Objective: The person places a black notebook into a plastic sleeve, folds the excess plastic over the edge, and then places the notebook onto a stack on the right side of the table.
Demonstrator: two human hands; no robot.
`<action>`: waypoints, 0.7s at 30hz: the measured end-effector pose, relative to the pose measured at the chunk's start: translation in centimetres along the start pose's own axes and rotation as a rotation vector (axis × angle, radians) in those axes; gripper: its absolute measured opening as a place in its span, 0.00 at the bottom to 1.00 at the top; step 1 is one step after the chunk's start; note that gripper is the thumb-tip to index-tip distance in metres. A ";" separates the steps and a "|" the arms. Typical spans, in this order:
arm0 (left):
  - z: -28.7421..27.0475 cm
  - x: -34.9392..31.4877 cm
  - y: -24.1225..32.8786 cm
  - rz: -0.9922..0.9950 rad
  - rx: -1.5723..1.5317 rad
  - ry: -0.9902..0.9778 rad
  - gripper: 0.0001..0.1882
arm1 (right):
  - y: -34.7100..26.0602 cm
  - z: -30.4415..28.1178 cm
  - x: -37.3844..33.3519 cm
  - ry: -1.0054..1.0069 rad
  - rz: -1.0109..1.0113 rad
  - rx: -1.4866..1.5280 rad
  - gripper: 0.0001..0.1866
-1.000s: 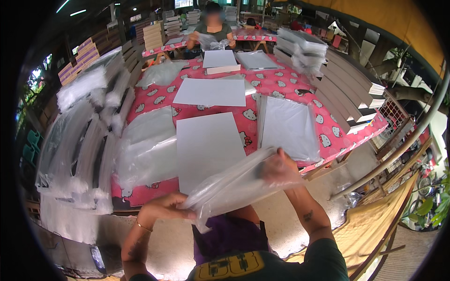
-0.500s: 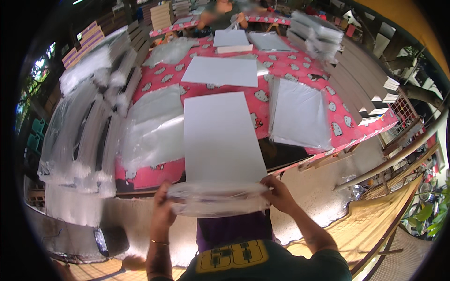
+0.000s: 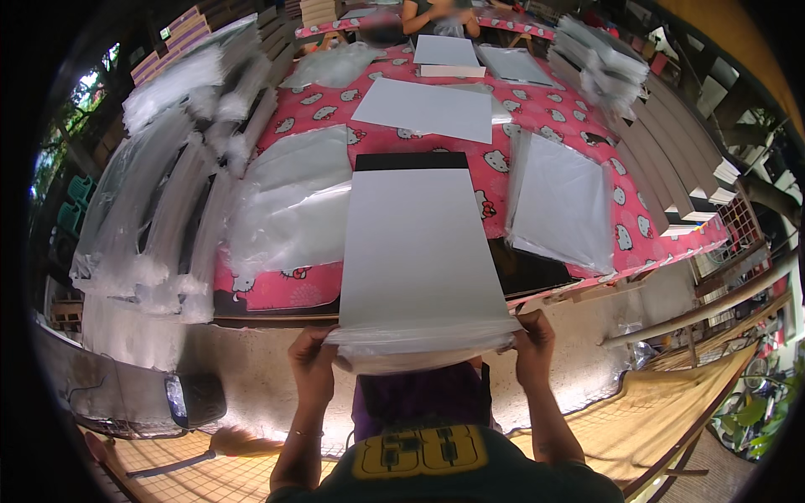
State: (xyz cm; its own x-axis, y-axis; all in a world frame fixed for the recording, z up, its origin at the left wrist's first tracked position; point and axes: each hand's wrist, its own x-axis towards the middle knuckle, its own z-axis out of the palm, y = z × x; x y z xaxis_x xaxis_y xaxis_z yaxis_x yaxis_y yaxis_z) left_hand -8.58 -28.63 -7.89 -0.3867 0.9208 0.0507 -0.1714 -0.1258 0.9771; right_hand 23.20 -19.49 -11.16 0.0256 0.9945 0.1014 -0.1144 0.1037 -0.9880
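A white rectangular board (image 3: 419, 243) lies lengthwise in front of me, its near end inside the mouth of a clear plastic bag (image 3: 423, 339). My left hand (image 3: 313, 366) is closed on the bag's left edge. At the opposite edge my right hand (image 3: 532, 348) grips the same bag, fingers curled around the plastic. The bag is bunched and stretched between both hands, just off the table's near edge. Beyond the board's far end shows a black strip (image 3: 411, 161). To the left lies a pile of flat clear bags (image 3: 289, 210); at the right, a stack of bagged white boards (image 3: 560, 201).
A pink patterned cloth (image 3: 495, 159) covers the table. Another white board (image 3: 423, 109) lies farther back. Tall stacks of wrapped boards (image 3: 138, 210) stand at left, grey-edged stacks (image 3: 671, 159) at right. A person (image 3: 440, 17) works at the far side. A broom (image 3: 239, 442) lies below left.
The bag's mouth has spread wider over the board's near end, with my right hand farther right. A black strip now shows past the board's far end. The whole view has shifted slightly.
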 end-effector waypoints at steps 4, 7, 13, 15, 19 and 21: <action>-0.6 1.2 5.3 0.055 -0.519 -0.110 0.21 | -9.8 0.2 2.0 -0.475 0.226 0.700 0.26; 0.1 3.8 10.4 0.153 -0.935 -0.211 0.25 | -14.7 2.6 5.2 -0.519 0.014 0.883 0.32; 2.9 18.4 13.7 0.273 -0.809 -0.397 0.16 | -16.6 9.1 18.4 -0.489 0.037 0.950 0.17; 3.8 20.5 11.6 0.124 -0.857 -0.157 0.13 | -13.6 9.4 20.6 -0.406 0.168 0.970 0.14; 0.8 23.5 2.0 -0.060 -0.876 -0.183 0.07 | -5.9 9.8 21.9 -0.241 0.311 1.003 0.09; -0.4 24.1 -3.6 -0.169 -0.791 -0.053 0.08 | 0.3 7.6 22.6 -0.282 0.359 0.945 0.07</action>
State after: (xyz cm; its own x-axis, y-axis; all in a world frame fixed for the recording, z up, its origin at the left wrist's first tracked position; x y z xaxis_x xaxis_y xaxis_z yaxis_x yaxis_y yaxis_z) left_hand -17.61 -6.13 -10.27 -0.2586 0.9644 -0.0554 -0.8212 -0.1893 0.5383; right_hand 16.15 3.10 -8.23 -0.3814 0.9237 -0.0364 -0.8014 -0.3500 -0.4850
